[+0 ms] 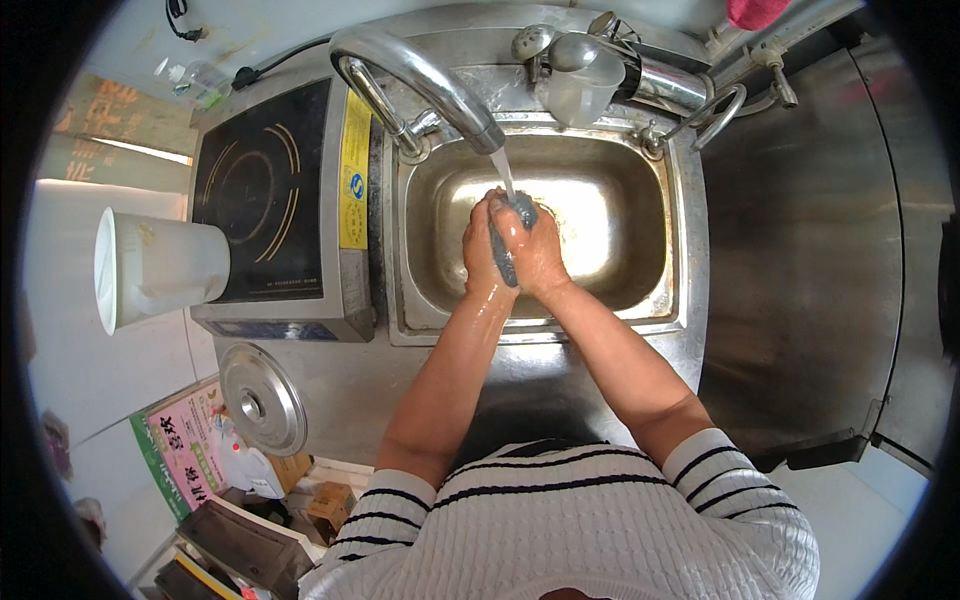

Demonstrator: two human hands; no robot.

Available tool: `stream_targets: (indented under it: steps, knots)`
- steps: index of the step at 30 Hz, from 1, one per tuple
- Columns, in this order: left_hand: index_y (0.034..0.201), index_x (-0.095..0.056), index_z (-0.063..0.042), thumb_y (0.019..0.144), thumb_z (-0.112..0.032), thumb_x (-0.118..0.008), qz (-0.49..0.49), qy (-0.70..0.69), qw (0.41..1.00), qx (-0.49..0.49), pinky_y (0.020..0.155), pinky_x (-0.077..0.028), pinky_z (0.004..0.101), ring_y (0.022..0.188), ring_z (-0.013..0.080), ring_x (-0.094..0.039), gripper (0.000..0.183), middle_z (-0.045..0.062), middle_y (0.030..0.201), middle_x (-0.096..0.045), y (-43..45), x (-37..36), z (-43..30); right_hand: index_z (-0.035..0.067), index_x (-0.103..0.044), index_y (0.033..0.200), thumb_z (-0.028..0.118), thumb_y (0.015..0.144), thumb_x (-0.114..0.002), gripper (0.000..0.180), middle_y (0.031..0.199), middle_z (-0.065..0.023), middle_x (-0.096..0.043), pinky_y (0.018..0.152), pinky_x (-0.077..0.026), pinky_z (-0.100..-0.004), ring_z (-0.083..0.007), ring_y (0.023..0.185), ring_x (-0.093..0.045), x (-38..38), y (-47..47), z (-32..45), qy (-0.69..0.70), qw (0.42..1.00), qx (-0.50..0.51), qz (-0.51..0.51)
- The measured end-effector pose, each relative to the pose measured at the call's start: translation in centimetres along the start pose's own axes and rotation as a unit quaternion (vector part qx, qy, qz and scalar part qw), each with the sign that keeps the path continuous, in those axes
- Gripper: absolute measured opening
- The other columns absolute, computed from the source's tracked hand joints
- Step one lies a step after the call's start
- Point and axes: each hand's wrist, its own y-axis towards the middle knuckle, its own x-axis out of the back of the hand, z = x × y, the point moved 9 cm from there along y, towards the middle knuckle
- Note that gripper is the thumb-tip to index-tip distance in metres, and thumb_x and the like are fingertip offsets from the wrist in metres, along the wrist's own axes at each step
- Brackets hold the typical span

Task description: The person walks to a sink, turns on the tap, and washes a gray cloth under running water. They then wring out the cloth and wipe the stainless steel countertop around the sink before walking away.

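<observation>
Both of my hands are together over the stainless steel sink (649, 247), wet and pressed around a dark grey-blue cloth (504, 255). My left hand (480, 244) cups it from the left side. From the right, my right hand (541, 251) closes over it, so much of the cloth is hidden between the palms. A chrome gooseneck faucet (427, 64) arches in from the upper left. Its stream of water (503, 171) falls onto the cloth and fingers.
Left of the sink sits an induction cooker (259, 195), with a white plastic bucket (165, 266) at its left edge. A metal lid (264, 401) lies on the counter. Behind the sink stand a plastic cup (585, 90), ladles (573, 52) and a smaller curved tap (720, 112).
</observation>
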Motion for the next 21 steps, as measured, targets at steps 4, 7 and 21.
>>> stream_targets:
  steps: [4, 7, 21]
  knots:
    - [0.099, -0.064, -0.004, 0.099, -0.033, -0.047, -0.036, 0.142, 0.989, -0.035, 0.073, -0.048, 0.0286, 0.079, 0.013, -0.059, 0.033, 0.003, 0.088, -0.062, -0.2, -0.7, -0.8, -0.008, -0.064, 0.088, 0.038, 0.085, -0.058, 0.047, 0.074, -0.0151, -0.064, 0.072, -0.049, -0.0362, -0.021, 0.071, -0.06, 0.9, -0.1, -2.0, 0.05, 0.994, -0.094, -0.04]
    - [0.09, -0.065, -0.001, 0.097, -0.033, -0.047, -0.054, 0.203, 0.976, -0.048, 0.067, -0.046, 0.0288, 0.073, 0.012, -0.056, 0.037, 0.004, 0.08, -0.061, -0.1, -0.4, -0.3, -0.006, -0.066, 0.084, 0.036, 0.084, -0.058, 0.043, 0.072, -0.0128, -0.064, 0.07, -0.049, -0.0348, -0.0188, 0.069, -0.058, 1.4, -0.3, -4.4, 0.097, 0.977, -0.173, -0.074]
    - [0.129, -0.047, 0.003, 0.097, -0.048, -0.045, 0.098, 0.507, 0.851, -0.096, 0.099, -0.036, 0.0466, 0.115, 0.0425, -0.049, 0.06, 0.028, 0.124, -0.052, -1.5, -1.7, 6.0, 0.011, -0.063, 0.099, 0.054, 0.09, -0.056, 0.044, 0.092, -0.0068, -0.063, 0.078, -0.051, -0.035, -0.021, 0.085, -0.061, 3.1, -4.3, -10.1, 0.472, 0.826, -0.3, -0.069]
